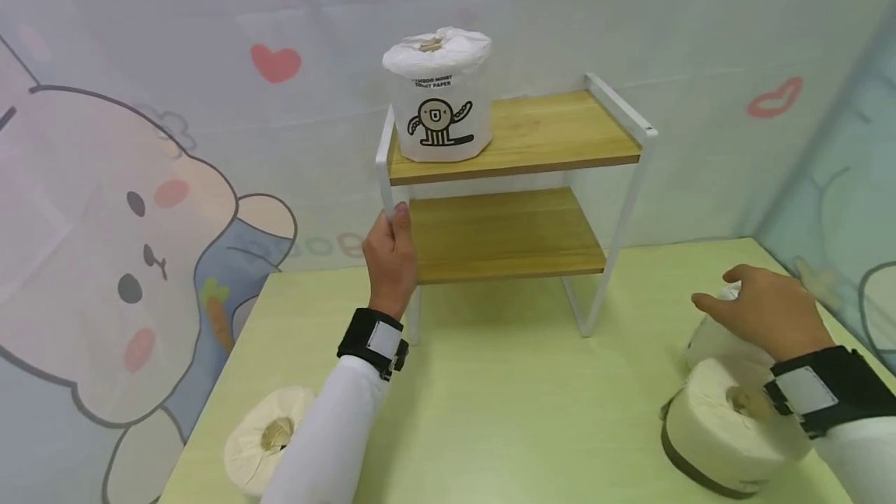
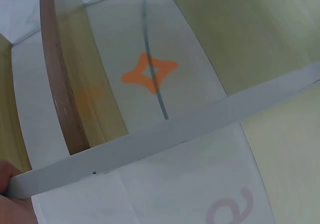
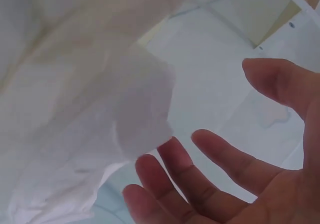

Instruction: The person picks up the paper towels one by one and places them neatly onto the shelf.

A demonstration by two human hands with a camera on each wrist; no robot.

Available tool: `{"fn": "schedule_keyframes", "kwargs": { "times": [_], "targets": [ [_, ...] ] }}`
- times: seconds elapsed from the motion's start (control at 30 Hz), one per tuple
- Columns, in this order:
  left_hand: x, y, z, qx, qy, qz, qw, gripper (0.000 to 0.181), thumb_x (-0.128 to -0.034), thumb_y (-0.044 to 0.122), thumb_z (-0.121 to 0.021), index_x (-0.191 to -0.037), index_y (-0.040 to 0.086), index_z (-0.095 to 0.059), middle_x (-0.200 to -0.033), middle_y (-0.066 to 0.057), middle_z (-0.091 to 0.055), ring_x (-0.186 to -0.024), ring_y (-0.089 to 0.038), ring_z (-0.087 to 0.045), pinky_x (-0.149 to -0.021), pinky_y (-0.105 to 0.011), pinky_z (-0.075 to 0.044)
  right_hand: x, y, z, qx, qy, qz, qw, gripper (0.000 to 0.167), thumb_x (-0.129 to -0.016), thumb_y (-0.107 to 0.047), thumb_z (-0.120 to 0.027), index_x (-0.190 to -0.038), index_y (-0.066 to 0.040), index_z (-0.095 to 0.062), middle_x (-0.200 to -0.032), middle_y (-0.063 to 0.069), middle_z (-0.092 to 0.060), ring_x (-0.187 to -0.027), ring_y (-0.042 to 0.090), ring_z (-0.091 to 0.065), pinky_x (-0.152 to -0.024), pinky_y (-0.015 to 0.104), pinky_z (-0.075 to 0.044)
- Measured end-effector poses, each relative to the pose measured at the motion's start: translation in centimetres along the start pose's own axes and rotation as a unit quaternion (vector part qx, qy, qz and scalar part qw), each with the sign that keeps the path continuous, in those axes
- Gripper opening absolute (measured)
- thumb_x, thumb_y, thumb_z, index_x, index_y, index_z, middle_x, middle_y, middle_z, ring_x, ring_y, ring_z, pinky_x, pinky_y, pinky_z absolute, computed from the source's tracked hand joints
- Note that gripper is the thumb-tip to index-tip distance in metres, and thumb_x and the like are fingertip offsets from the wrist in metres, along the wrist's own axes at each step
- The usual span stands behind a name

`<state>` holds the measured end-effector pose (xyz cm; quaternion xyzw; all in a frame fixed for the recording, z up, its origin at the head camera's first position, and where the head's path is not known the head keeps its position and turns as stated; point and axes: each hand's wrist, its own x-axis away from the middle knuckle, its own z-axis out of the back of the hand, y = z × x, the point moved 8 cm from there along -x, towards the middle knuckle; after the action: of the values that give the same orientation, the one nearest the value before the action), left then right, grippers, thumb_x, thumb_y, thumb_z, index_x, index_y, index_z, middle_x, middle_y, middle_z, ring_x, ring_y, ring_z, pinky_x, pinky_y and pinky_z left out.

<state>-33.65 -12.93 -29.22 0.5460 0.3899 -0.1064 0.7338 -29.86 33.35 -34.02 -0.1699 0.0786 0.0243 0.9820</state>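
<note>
My left hand [image 1: 392, 263] grips the white metal upright at the left end of a two-tier wooden shelf [image 1: 553, 134]. In the left wrist view, part of that hand [image 2: 15, 199] wraps the white bar [image 2: 165, 134]. A wrapped toilet paper roll [image 1: 441, 99] stands upright on the left of the top tier. Over at the right, my right hand [image 1: 773, 309] hovers with parted fingers by another wrapped roll [image 1: 717, 344], which it partly hides. The right wrist view shows the fingers [image 3: 185, 184] close to white wrapping [image 3: 75, 119]; contact is hard to tell.
One more wrapped roll [image 1: 721, 426] stands in front of the one by my right hand. A further roll [image 1: 255, 449] sits at the table's front left, partly behind my left sleeve. A printed cloth [image 1: 336, 138] hangs behind the pale green table [image 1: 518, 411].
</note>
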Motion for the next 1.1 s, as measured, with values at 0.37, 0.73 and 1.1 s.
{"fn": "schedule_keyframes", "kwargs": {
  "times": [0.37, 0.73, 1.1],
  "targets": [
    [-0.3, 0.5, -0.6, -0.007, 0.012, -0.014, 0.9998, 0.042, -0.1093, 0.027, -0.047, -0.072, 0.010, -0.039, -0.061, 0.002, -0.030, -0.052, -0.017, -0.031, -0.048, -0.031, -0.023, 0.0, 1.4, 0.1, 0.041, -0.023, -0.015, 0.9988, 0.071, -0.088, -0.037, -0.075, -0.111, 0.026, -0.054, -0.101, 0.042, -0.059, -0.082, 0.057, -0.058, -0.065, 0.060, -0.048],
    [-0.9, 0.8, 0.0, -0.015, 0.016, -0.018, 0.9996, 0.043, -0.1097, 0.031, -0.045, -0.073, 0.010, -0.039, -0.060, 0.001, -0.031, -0.050, -0.017, -0.031, -0.046, -0.031, -0.023, -0.9, 1.6, 0.2, 0.043, -0.052, -0.010, 0.9977, 0.073, -0.085, -0.041, -0.077, -0.111, 0.023, -0.055, -0.098, 0.041, -0.060, -0.079, 0.056, -0.059, -0.062, 0.059, -0.049],
    [-1.1, 0.7, -0.2, -0.011, 0.018, -0.018, 0.9996, 0.044, -0.1097, 0.032, -0.045, -0.073, 0.010, -0.039, -0.062, 0.002, -0.030, -0.052, -0.016, -0.031, -0.048, -0.030, -0.022, -1.3, 2.0, -0.3, 0.033, -0.079, -0.017, 0.9962, 0.067, -0.078, -0.037, -0.082, -0.107, 0.019, -0.057, -0.091, 0.037, -0.061, -0.068, 0.043, -0.061, -0.051, 0.046, -0.047]
  ]
}}
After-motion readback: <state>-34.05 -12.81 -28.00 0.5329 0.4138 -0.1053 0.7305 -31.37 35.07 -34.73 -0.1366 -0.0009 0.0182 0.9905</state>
